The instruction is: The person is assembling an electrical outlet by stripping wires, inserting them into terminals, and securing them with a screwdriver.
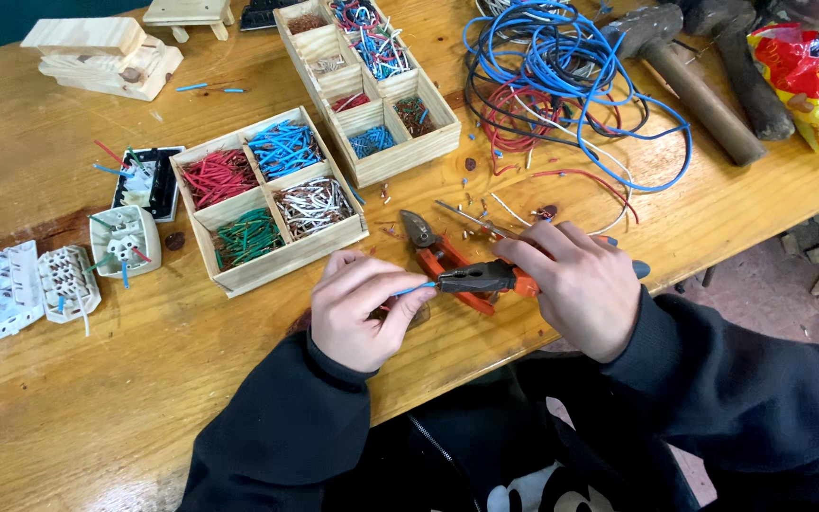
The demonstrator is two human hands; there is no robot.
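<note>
A person in black sleeves works at a varnished, grainy wooden tabletop (pixel 68 417), the left hand (pixel 364 308) pinching a short piece of thin blue insulated wire (pixel 416 287) between closed fingers, while the right hand (pixel 575 284) wraps its fingers around a black-headed, orange-handled pair of pliers (pixel 487 278) whose tip meets the wire's free end just above the table's front edge. Directly beneath the tool lies a second pair of red-handled metal cutters (pixel 438 254), partly hidden by the hands, so that its handles are hard to follow. Beside the left hand stands a shallow pale-wood box with four compartments (pixel 267 201), holding bundles of cut red, blue, green and whitish wire pieces; a longer divided pale-wood tray (pixel 372 81) behind it carries more sorted scraps, its far end cut off by the frame. A loose tangle of blue, black and red cable (pixel 561 81) sprawls at the right, near two dark hammers with worn wooden handles (pixel 703 90) and a crinkled red-and-yellow plastic bag (pixel 808 81). White plastic socket inserts (pixel 49 275) with stub wires sit at the left edge.
</note>
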